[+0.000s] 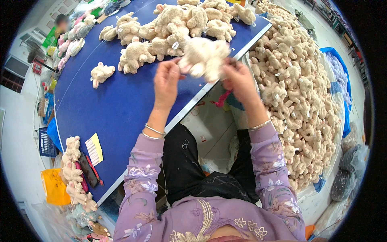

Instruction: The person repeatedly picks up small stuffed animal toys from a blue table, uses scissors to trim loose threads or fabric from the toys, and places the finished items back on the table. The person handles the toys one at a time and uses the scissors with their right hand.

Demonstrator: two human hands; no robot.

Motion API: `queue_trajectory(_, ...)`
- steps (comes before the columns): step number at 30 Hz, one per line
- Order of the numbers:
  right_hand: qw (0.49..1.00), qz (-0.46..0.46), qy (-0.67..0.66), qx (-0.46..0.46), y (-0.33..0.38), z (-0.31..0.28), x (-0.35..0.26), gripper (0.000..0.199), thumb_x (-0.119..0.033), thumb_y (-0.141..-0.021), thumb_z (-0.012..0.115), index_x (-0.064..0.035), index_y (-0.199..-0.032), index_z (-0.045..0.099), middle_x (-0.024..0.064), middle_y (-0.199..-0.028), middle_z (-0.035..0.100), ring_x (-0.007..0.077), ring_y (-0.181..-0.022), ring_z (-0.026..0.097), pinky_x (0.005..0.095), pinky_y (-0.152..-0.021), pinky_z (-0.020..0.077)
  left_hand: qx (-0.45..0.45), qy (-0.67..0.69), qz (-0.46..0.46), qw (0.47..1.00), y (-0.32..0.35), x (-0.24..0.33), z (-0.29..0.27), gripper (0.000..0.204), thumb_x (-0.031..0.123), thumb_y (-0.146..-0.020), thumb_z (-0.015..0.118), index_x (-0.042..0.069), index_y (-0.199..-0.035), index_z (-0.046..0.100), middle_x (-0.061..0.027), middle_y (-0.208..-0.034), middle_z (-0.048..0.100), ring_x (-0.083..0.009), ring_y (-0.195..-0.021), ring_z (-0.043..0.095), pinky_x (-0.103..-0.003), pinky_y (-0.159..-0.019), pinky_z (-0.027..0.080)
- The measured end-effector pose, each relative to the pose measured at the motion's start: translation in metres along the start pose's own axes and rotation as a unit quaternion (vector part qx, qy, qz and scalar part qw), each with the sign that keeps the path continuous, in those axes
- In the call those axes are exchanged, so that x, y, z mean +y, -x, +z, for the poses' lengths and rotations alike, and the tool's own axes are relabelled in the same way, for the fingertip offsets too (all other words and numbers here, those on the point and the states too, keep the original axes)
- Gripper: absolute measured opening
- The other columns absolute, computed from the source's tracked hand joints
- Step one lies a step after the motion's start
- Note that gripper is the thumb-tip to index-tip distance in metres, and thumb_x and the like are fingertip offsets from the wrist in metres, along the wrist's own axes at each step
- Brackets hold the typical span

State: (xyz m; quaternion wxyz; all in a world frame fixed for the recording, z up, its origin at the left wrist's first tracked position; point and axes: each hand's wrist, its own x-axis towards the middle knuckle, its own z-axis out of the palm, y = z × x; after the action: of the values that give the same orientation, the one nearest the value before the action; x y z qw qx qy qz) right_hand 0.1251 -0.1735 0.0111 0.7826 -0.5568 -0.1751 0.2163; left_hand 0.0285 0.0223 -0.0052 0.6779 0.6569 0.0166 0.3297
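Observation:
A cream plush toy hangs in the air between my two hands, over the near edge of the blue table. My left hand is closed at the toy's left side, its fingers pinching there. On the other side my right hand grips the toy's right end, somewhat blurred by motion. Just beyond lies a heap of similar cream plush toys with small white tags. One plush toy lies apart from that heap, to the left.
A large mound of cream plush toys rises at my right. Near the table's left corner are a yellow label sheet, a dark phone-like slab, a red pen-like tool and a row of plush toys. Another person is far left.

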Motion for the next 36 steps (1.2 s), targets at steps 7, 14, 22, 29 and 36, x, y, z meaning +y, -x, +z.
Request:
queue_trajectory(7, 0.952, -0.108, -0.25, 0.143, -0.018, -0.071, -0.043, 0.03, -0.03, -0.093, 0.05, -0.0035, -0.105, 0.058, 0.0103, -0.086, 0.066, 0.0053, -0.043, 0.027, 0.0211, -0.042, 0.023, 0.118, -0.579, 0.195, 0.783, -0.078, 0.0, -0.083, 0.056, 0.028, -0.08, 0.07, 0.002, -0.124, 0.048, -0.0197, -0.126, 0.051, -0.0321, -0.122, 0.045, -0.043, -0.104, 0.034)
queue_trajectory(14, 0.997, -0.007, 0.029, 0.075, -0.017, -0.028, -0.007, 0.023, -0.024, -0.09, 0.059, -0.0033, -0.1, 0.059, 0.0077, -0.086, 0.069, 0.0018, -0.048, 0.039, 0.018, -0.043, 0.0307, 0.135, -0.634, -0.068, 0.759, -0.1, -0.006, -0.116, 0.056, 0.036, -0.073, 0.071, 0.007, -0.118, 0.054, -0.0225, -0.118, 0.057, -0.0351, -0.119, 0.048, -0.053, -0.097, 0.036)
queue_trajectory(22, 0.993, -0.008, 0.114, -0.011, -0.012, -0.011, 0.01, 0.023, -0.023, -0.093, 0.055, -0.0027, -0.092, 0.064, 0.0005, -0.077, 0.066, 0.0043, -0.064, 0.047, 0.0207, -0.062, 0.0384, 0.121, -0.277, 0.083, 0.949, -0.032, 0.038, -0.047, 0.025, 0.006, -0.082, 0.066, -0.002, -0.102, 0.054, -0.0077, -0.088, 0.064, -0.011, -0.071, 0.06, -0.025, -0.063, 0.051)
queue_trajectory(29, 0.984, -0.119, 0.105, -0.077, -0.002, 0.006, 0.02, 0.02, -0.017, -0.092, 0.058, 0.0016, -0.1, 0.057, 0.0037, -0.082, 0.064, 0.0089, -0.077, 0.058, 0.0234, -0.071, 0.0457, 0.013, 0.031, -0.131, 0.991, 0.002, 0.007, -0.002, 0.02, 0.01, -0.086, 0.064, 0.0, -0.102, 0.057, -0.0048, -0.09, 0.063, -0.0065, -0.07, 0.059, -0.021, -0.057, 0.048)
queue_trajectory(36, 0.967, -0.166, 0.181, -0.072, 0.006, 0.01, 0.014, 0.019, -0.011, -0.087, 0.06, -0.0007, -0.103, 0.057, 0.0018, -0.078, 0.062, 0.0057, -0.067, 0.053, 0.0219, -0.061, 0.0436, 0.0, 0.067, -0.163, 0.984, 0.003, -0.002, -0.008, 0.028, 0.011, -0.091, 0.057, -0.002, -0.114, 0.054, -0.0087, -0.097, 0.064, -0.0118, -0.072, 0.063, -0.022, -0.054, 0.052)
